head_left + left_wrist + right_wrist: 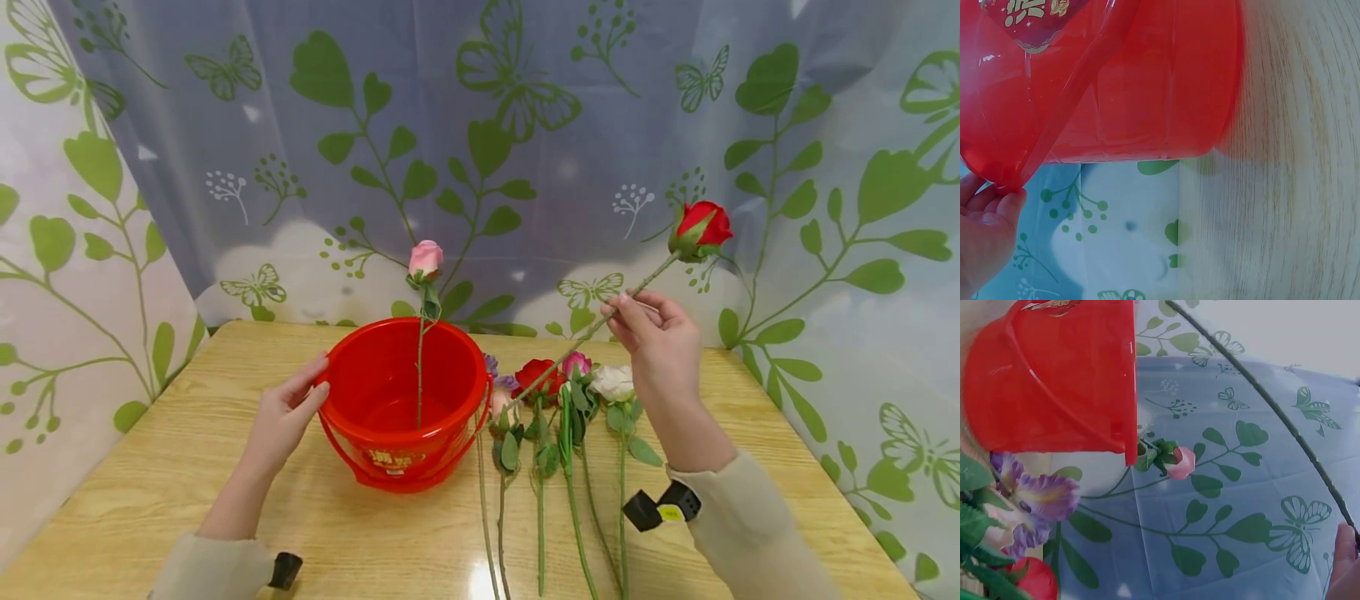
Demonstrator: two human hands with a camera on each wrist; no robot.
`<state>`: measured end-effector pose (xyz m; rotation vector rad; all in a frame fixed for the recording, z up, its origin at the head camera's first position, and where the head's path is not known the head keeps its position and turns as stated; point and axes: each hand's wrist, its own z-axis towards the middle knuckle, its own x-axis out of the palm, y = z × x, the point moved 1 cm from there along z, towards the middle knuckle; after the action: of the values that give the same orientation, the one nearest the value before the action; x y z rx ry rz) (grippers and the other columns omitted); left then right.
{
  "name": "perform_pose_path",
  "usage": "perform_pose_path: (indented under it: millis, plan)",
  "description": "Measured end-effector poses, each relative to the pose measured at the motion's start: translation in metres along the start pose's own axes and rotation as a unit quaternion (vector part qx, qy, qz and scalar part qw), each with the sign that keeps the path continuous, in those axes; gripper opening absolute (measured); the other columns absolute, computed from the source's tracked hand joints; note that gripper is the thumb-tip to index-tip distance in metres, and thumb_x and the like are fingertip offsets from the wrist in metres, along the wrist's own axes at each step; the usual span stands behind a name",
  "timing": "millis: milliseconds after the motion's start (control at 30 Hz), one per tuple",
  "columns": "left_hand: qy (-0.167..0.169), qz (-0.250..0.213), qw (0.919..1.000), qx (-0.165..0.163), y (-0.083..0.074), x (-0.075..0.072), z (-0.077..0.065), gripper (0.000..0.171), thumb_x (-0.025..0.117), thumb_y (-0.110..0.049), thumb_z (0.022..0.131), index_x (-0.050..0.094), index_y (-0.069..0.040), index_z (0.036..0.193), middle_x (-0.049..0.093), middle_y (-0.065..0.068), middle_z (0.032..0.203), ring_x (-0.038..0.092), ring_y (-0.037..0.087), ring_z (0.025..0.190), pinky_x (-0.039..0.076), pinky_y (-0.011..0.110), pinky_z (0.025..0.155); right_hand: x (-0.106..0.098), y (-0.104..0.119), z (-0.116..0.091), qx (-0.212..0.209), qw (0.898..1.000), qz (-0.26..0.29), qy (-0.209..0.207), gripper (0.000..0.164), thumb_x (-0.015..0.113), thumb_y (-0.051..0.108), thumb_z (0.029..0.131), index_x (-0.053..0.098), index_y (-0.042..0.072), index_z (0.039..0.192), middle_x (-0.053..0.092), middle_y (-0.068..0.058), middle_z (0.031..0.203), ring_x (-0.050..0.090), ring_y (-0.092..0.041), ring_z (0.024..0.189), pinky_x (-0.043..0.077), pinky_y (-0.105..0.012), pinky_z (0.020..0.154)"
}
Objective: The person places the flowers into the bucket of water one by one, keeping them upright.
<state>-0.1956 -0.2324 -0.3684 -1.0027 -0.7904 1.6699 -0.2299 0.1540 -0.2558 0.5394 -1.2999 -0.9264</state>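
Observation:
A red plastic bucket point(405, 450) stands upright on the table, its handle hanging down in front. My left hand point(283, 417) pinches the bucket's rim at the left side; in the left wrist view, the thumb and fingers point(1011, 203) meet at the handle's joint. Inside the bucket leans a pink rose point(426, 260), its bloom above the rim. Between thumb and fingers, my right hand point(663, 346) holds a red rose point(703, 227) by its stem, bloom up to the right. The stem point(1272, 406) slants down toward the bucket's right side; its bloom is out of the right wrist view.
Right of the bucket, several flowers lie on the wooden table point(300, 508), stems toward me: another red rose point(538, 377), a white one point(613, 383), a magenta one point(576, 364) and a purple flower point(1044, 494). Behind the table hangs a patterned curtain point(420, 125).

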Motion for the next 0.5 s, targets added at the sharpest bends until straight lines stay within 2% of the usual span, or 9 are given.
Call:
perform_pose_path:
  millis: [100, 267, 400, 500]
  plan:
    - [0.0, -0.001, 1.0, 0.0, 0.0, 0.0, 0.0, 0.039, 0.052, -0.002, 0.088, 0.044, 0.011, 0.124, 0.04, 0.023, 0.129, 0.038, 0.016, 0.12, 0.038, 0.01, 0.083, 0.008, -0.003, 0.003, -0.014, 1.0, 0.019, -0.011, 0.027, 0.067, -0.001, 0.075, 0.049, -0.008, 0.093, 0.064, -0.013, 0.076, 0.063, -0.02, 0.071, 0.052, -0.025, 0.067]
    - [-0.002, -0.002, 1.0, 0.0, 0.0, 0.0, 0.0, 0.038, 0.052, -0.003, 0.088, 0.045, 0.012, 0.123, 0.041, 0.022, 0.129, 0.038, 0.011, 0.119, 0.038, 0.01, 0.083, 0.02, -0.009, 0.008, -0.021, 0.999, 0.019, -0.022, 0.02, 0.064, -0.001, 0.077, 0.05, -0.006, 0.089, 0.064, -0.012, 0.074, 0.064, -0.02, 0.069, 0.052, -0.024, 0.066]
    - [-0.001, 0.002, 1.0, -0.001, 0.0, 0.0, 0.0, 0.039, 0.053, -0.003, 0.088, 0.045, 0.012, 0.123, 0.041, 0.023, 0.129, 0.039, 0.011, 0.119, 0.038, 0.01, 0.083, 0.027, -0.018, 0.01, -0.029, 0.999, -0.002, -0.022, 0.015, 0.062, -0.001, 0.079, 0.052, -0.005, 0.089, 0.064, -0.012, 0.074, 0.064, -0.019, 0.068, 0.052, -0.024, 0.066]
    - [0.001, 0.004, 1.0, -0.002, 0.0, -0.001, 0.0, 0.039, 0.052, -0.003, 0.088, 0.045, 0.011, 0.123, 0.041, 0.023, 0.129, 0.038, 0.013, 0.119, 0.038, 0.01, 0.083, 0.032, -0.025, 0.011, -0.037, 0.998, -0.045, -0.009, 0.014, 0.061, 0.001, 0.08, 0.053, -0.004, 0.09, 0.064, -0.01, 0.076, 0.063, -0.018, 0.07, 0.051, -0.025, 0.068]
